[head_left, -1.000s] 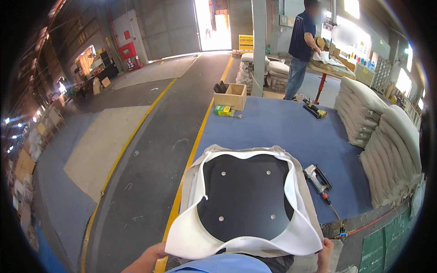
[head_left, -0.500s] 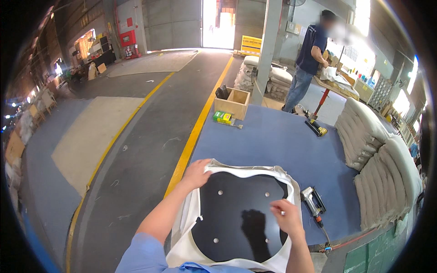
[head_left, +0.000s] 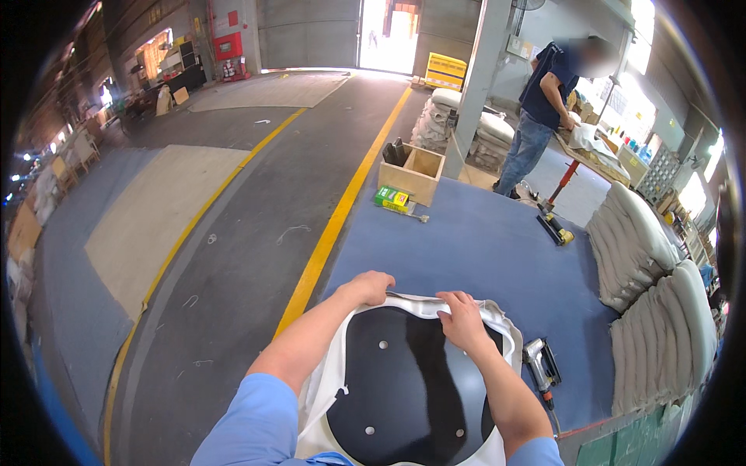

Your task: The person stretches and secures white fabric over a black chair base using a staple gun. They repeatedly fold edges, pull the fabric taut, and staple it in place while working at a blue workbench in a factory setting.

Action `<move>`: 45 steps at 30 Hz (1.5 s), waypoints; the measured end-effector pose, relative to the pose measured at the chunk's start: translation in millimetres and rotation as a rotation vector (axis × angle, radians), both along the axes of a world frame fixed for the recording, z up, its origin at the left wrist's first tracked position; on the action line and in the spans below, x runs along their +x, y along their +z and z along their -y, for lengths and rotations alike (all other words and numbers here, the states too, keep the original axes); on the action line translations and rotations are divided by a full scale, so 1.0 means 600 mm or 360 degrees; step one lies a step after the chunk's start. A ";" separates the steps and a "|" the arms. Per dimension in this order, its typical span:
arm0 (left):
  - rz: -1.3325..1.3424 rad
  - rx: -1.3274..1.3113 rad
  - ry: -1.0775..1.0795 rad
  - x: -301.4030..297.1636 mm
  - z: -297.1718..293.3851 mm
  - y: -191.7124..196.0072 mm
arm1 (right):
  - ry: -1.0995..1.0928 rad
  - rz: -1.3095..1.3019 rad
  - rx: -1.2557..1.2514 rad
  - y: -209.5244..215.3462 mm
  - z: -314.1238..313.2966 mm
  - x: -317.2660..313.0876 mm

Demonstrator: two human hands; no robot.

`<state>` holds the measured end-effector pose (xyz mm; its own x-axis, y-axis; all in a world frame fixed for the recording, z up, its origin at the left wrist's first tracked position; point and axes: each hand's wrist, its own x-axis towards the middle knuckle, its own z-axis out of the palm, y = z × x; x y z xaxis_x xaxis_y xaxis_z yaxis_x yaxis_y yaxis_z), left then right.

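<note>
Hands (head_left: 412,304) w/ white fabric (head_left: 412,303), black board (head_left: 412,388)

Left hand (head_left: 367,288) and right hand (head_left: 461,319) reaching forward, fingers curled, arms extended

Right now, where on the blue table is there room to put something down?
The biggest bare patch of the blue table lies between the wooden box, the yellow tool and the black seat board. It's crowded near the board, where the left hand, right hand and grey stapler sit.

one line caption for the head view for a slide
Both hands, left and right, grip white fabric at a black seat board's far edge.
</note>
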<state>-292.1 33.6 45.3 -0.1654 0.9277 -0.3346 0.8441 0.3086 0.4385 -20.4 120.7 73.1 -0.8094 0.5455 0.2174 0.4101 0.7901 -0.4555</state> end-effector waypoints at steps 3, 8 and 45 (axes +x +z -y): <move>-0.0136 -0.0106 0.0013 -0.004 -0.006 0.003 | 0.0041 0.0203 0.0185 -0.031 -0.020 -0.038; -0.0048 -0.0187 0.0022 0.025 -0.049 0.025 | 0.0010 0.0675 0.0138 -0.051 -0.041 -0.066; -0.0594 0.0698 -0.0001 0.090 -0.045 -0.062 | -0.0310 0.0293 0.0298 -0.108 -0.159 0.038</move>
